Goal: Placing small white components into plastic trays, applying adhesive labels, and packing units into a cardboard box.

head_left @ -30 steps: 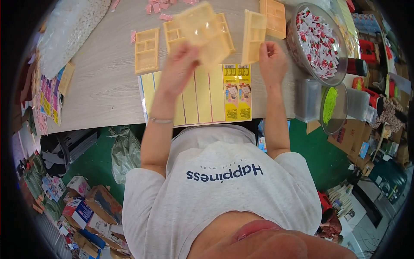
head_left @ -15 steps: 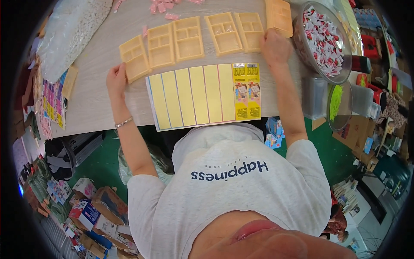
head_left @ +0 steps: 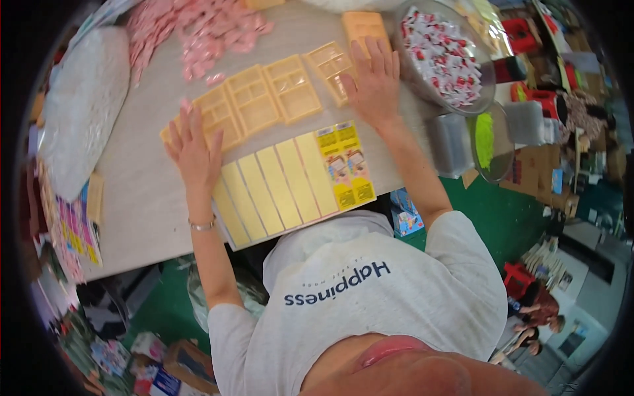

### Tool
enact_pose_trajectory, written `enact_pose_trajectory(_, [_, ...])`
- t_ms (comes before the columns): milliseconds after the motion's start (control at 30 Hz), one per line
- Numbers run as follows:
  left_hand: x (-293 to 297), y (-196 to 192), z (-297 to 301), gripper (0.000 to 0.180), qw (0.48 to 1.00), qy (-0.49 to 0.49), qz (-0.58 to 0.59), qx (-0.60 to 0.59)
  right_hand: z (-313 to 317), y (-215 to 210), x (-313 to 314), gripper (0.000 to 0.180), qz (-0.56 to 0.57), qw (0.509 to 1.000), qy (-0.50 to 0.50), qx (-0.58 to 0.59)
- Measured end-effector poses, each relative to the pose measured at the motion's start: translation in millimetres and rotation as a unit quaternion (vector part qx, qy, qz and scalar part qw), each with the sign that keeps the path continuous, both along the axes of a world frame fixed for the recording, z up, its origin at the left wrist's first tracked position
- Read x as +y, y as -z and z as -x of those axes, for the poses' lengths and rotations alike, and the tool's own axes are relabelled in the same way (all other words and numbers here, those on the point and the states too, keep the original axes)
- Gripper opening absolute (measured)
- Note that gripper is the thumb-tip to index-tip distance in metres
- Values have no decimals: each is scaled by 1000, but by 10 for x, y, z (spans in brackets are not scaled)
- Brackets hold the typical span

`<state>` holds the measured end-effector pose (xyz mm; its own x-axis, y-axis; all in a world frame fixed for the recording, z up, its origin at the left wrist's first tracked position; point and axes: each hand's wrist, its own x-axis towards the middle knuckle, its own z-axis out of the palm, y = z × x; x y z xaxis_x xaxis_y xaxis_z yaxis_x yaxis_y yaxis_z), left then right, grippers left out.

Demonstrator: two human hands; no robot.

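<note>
Across the table runs a row of shallow pale-orange plastic trays with compartments, among them a middle tray [head_left: 292, 89] and a tray beside it [head_left: 253, 100]. My left hand [head_left: 195, 153] lies open with fingers spread over the left end of the row, hiding part of those trays. At the right end, my right hand [head_left: 378, 89] is open too, its fingers stretched over a tray mostly hidden beneath it. Just beyond its fingertips is a deeper-orange tray [head_left: 364, 25]. Nearer me lies a sheet of pale-yellow strips [head_left: 281, 181] with two yellow printed strips at its right end.
Pink wrapped pieces [head_left: 211, 33] are heaped at the back. A large clear bowl [head_left: 487, 92] of small white-and-red packets stands right, near a smaller bowl with bright green bits [head_left: 485, 142] and clear plastic boxes [head_left: 450, 145]. A bulky plastic bag [head_left: 86, 112] lies left.
Both hands have gone from closed at the row's ends to open and spread over the trays. Gaps between several trays have narrowed. The view has shifted, showing more of the pink heap.
</note>
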<state>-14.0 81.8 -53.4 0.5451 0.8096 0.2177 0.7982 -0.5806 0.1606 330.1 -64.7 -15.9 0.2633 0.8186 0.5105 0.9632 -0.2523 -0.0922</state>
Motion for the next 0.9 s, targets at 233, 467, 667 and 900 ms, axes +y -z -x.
enact_pose_trajectory(233, [-85, -358, -816, 64, 989, 97, 10, -112, -725, 316, 416, 74, 89, 996, 23, 22])
enact_pose_trajectory(467, [-154, -536, -1083, 61, 983, 135, 73, -103, -806, 272, 313, 75, 113, 993, -16, 37])
enact_pose_trajectory(667, [-137, -557, -1077, 59, 983, 132, 82, -102, -982, 311, 270, 74, 109, 992, -40, 50])
enact_pose_trajectory(900, [-156, -545, -1125, 59, 980, 151, 80, -105, -1036, 264, 226, 73, 123, 990, -48, 40])
